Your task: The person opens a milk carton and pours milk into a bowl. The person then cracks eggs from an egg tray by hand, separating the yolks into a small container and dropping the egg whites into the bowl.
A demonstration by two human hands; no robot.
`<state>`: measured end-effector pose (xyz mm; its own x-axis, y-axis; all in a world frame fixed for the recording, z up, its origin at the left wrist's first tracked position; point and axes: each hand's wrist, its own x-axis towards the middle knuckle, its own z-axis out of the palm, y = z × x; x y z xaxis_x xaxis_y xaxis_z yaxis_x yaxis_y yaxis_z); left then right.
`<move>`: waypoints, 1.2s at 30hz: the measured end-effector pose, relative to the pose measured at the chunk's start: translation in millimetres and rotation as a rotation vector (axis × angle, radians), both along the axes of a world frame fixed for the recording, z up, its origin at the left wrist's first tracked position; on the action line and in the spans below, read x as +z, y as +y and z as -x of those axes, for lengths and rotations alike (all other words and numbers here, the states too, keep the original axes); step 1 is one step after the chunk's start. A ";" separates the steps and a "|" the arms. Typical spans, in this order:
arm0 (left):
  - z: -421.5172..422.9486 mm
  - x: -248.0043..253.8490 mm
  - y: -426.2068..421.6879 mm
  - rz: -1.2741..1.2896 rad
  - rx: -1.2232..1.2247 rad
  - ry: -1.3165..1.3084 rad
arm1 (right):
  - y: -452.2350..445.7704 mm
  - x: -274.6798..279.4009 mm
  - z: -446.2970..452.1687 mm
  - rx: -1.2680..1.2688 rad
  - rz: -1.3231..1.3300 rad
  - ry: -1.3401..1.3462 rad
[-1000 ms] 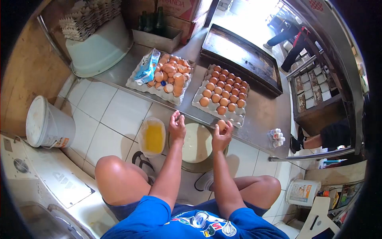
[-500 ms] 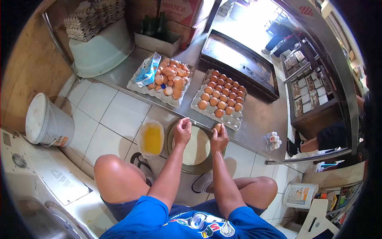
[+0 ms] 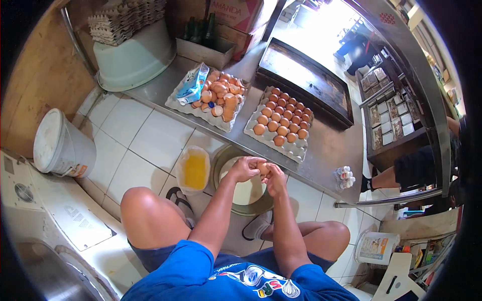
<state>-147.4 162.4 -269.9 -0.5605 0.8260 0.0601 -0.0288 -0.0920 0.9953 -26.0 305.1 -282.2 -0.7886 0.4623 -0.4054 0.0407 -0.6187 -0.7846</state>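
A brown egg [image 3: 262, 168] is held between both my hands, above a wide round bowl [image 3: 219, 161]. My left hand [image 3: 245, 169] has its fingertips closed on the egg's left side. From the other side, my right hand [image 3: 274, 180] grips the same egg. Pale liquid [image 3: 246, 193] shows in the bowl below, partly hidden by my hands. To the left of the bowl is a clear plastic container [image 3: 194, 171] of yellow liquid. An egg tray [image 3: 297, 151] of whole brown eggs sits on the metal shelf. Beside it, another tray [image 3: 171, 103] carries broken eggshells and a blue-and-white carton [image 3: 193, 86].
The metal shelf [image 3: 321, 163] runs beyond my hands, bearing a large dark baking pan [image 3: 306, 83] and small bottles [image 3: 344, 177]. A white bucket [image 3: 65, 145] stands at left. Other people's legs [image 3: 384, 181] show at the right, by a rack of filled tins [image 3: 391, 120].
My right hand has brought the egg left, over the bowl. My left hand has moved right and taken hold of the egg too. The view has shifted slightly.
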 end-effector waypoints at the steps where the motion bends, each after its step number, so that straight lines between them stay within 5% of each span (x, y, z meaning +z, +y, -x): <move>1: 1.5 -0.5 -1.6 0.037 0.001 0.003 | -2.2 1.7 -0.7 0.017 -0.017 -0.011; 9: 4.5 -32.1 -5.2 0.017 -0.008 -0.085 | -20.0 7.0 -2.3 0.138 -0.240 -0.095; 10: 5.7 -21.2 -12.9 0.233 -0.006 0.081 | -28.7 22.0 -2.5 0.151 -0.291 -0.136; 11: 9.9 -53.8 -10.8 0.101 -0.061 0.022 | -25.8 4.5 -3.5 0.170 -0.260 -0.102; 14: 2.9 -18.3 -12.6 0.231 -0.047 -0.025 | -31.7 10.5 -5.6 0.110 -0.220 -0.152; 15: 6.2 -56.6 -4.8 0.234 0.024 0.001 | -31.6 6.7 -2.9 0.117 -0.312 -0.217; 24: -7.5 -48.7 -3.6 0.330 -0.007 0.064 | -25.3 -35.1 -18.0 0.165 -0.511 -0.109; 28: -0.5 -56.0 -10.2 0.508 -0.111 0.344 | -17.7 -30.1 -25.6 0.190 -0.514 -0.118; 29: 0.4 -60.1 -11.2 0.451 -0.100 0.398 | -18.7 -26.4 -24.8 0.206 -0.567 -0.148; 31: -6.0 -61.9 -10.6 0.330 0.042 0.225 | -18.4 -35.4 -18.8 0.223 -1.217 -0.354; 36: -5.2 -48.5 -15.3 0.630 0.109 0.271 | -32.9 -23.4 -17.4 0.216 -1.505 -0.394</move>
<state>-142.2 147.0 -318.4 -0.6749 0.6894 -0.2632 0.2050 0.5178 0.8306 -8.6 272.2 -305.6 -0.8504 0.5129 0.1172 0.3648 0.7354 -0.5711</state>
